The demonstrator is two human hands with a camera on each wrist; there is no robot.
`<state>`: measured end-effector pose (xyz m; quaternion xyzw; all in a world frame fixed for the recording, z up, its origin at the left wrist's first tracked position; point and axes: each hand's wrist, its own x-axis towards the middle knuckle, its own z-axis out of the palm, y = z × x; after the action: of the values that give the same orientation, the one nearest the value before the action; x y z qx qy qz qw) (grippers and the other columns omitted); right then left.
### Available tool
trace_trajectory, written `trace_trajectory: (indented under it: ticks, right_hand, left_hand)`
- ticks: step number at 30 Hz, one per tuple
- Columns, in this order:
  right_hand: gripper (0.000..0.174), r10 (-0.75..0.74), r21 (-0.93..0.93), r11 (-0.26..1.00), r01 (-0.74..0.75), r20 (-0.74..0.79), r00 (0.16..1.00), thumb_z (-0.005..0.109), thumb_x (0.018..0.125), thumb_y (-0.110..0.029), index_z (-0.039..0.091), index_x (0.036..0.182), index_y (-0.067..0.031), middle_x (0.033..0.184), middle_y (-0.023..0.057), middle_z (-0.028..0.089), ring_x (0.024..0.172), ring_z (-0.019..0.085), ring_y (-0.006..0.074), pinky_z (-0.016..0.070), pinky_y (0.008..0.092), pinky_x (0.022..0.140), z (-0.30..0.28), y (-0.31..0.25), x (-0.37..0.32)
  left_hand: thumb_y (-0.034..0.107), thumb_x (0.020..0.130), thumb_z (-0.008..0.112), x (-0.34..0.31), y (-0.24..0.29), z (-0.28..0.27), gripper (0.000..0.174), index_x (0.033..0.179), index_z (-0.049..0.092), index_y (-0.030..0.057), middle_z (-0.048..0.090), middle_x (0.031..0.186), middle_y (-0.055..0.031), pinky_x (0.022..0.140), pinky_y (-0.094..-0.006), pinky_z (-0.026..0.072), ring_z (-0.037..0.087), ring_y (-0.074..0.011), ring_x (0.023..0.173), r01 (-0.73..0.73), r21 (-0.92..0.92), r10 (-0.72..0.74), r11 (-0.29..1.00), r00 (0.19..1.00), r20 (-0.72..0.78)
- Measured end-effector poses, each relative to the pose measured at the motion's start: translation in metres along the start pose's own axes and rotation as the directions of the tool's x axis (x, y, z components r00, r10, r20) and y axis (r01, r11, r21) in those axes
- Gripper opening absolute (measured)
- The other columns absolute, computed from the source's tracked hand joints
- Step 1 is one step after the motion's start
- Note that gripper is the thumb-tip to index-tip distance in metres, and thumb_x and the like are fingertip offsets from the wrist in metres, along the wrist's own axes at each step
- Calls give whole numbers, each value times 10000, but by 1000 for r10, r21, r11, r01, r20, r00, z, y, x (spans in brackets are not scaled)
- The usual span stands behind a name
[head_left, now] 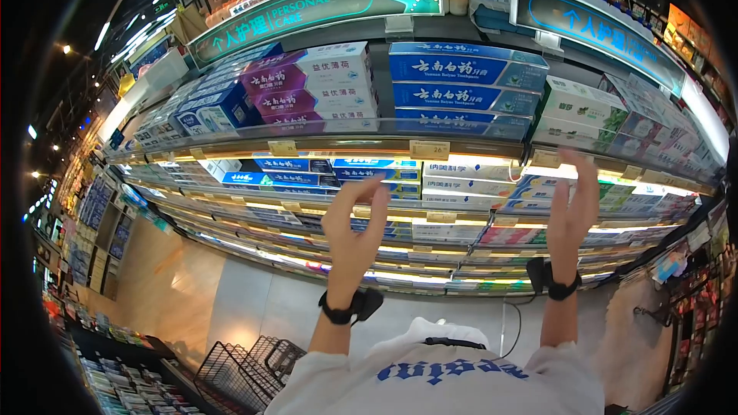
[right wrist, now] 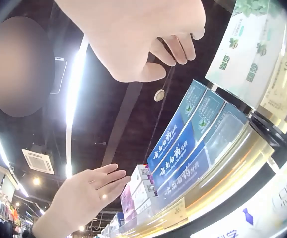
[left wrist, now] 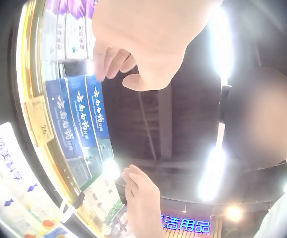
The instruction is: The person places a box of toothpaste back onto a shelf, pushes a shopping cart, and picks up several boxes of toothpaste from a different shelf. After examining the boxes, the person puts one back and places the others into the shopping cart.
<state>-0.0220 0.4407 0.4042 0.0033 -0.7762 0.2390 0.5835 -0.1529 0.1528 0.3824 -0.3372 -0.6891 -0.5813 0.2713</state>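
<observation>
Both hands are raised before a shelf of toothpaste boxes, with nothing held. The left hand [head_left: 357, 223] is in front of the lower rows, its thumb and fingers bent loosely with a gap between them. To the right, the right hand [head_left: 573, 211] points its fingers upward near the shelf edge. Blue toothpaste boxes [head_left: 467, 71] are stacked on the top shelf between and beyond the hands. In the left wrist view the left hand [left wrist: 143, 39] appears near the blue boxes [left wrist: 81, 116]; the right wrist view shows the right hand [right wrist: 138, 37] above similar boxes [right wrist: 180, 144].
Purple and white boxes [head_left: 311, 88] stand left of the blue stack, green and white boxes [head_left: 580, 111] right of it. Price tags [head_left: 430, 150] line the shelf edge. Lit signs [head_left: 319, 15] rise behind. A black wire basket [head_left: 246, 369] is on the floor at lower left.
</observation>
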Motion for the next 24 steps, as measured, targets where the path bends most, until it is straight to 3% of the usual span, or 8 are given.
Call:
trace_trajectory:
  ticks: [4,9,13,15,17,18,19,24]
  right_hand:
    - [181,101,164,972,-167,348,932,580,972,-15,696,1109,6,1043,147,740,966,691,286,522,376,905,-34,-3,-44]
    - [149,236,65,953,-297,455,858,594,967,-4,702,1069,9,993,138,743,915,697,263,527,363,868,-50,-19,-77]
    - [120,242,68,940,-334,557,794,626,963,0,724,1030,1,980,126,754,919,714,252,537,359,846,-32,-49,-97]
    - [119,213,60,947,-315,616,758,633,963,-2,732,1029,-2,988,124,760,928,717,252,540,360,843,-23,-60,-106]
    - [137,149,127,938,-322,691,707,652,957,-1,743,1057,-16,1010,119,770,937,720,248,545,358,841,-15,-69,-114]
    - [137,147,108,946,-305,698,701,652,957,-1,743,1057,-16,1010,119,770,937,720,248,545,358,841,-13,-76,-116]
    - [146,160,115,935,-334,706,690,656,951,5,745,1065,-20,1017,120,771,936,719,248,546,356,840,-11,-83,-117]
    - [175,186,74,933,-353,740,647,664,935,32,743,1082,-18,1017,121,768,915,719,244,548,344,831,-15,-109,-119]
  left_hand:
    - [7,929,752,-63,-33,-41,91,1016,741,-11,732,915,-69,711,-259,534,678,-116,781,310,40,-310,950,951,1]
    - [10,923,761,-103,-48,-87,70,979,732,-21,710,868,-59,708,-245,525,665,-100,780,522,-114,-533,845,837,-125]
    - [-11,872,793,-50,17,-108,230,1080,696,-20,707,941,-84,700,-248,522,651,-145,769,122,2,-120,992,976,-184]
    - [48,792,877,-28,48,-119,496,1211,630,-50,698,1034,-144,695,-266,538,669,-204,822,-128,-173,72,977,951,-300]
    - [113,702,953,-3,73,-160,733,1292,562,-78,682,1113,-193,683,-287,551,668,-248,832,-424,-146,408,894,904,-127]
    - [576,904,757,-2,67,-163,1062,1529,288,-143,647,1126,-222,572,-346,480,605,-257,712,-624,56,620,779,754,-219]
    - [641,871,764,5,81,-178,1146,1545,261,-138,625,1201,-244,594,-326,474,621,-270,817,-714,101,719,693,677,-154]
    - [633,935,692,-22,79,-218,1062,1560,259,-107,603,1262,-256,676,-294,493,617,-282,970,-612,-54,612,789,790,-16]
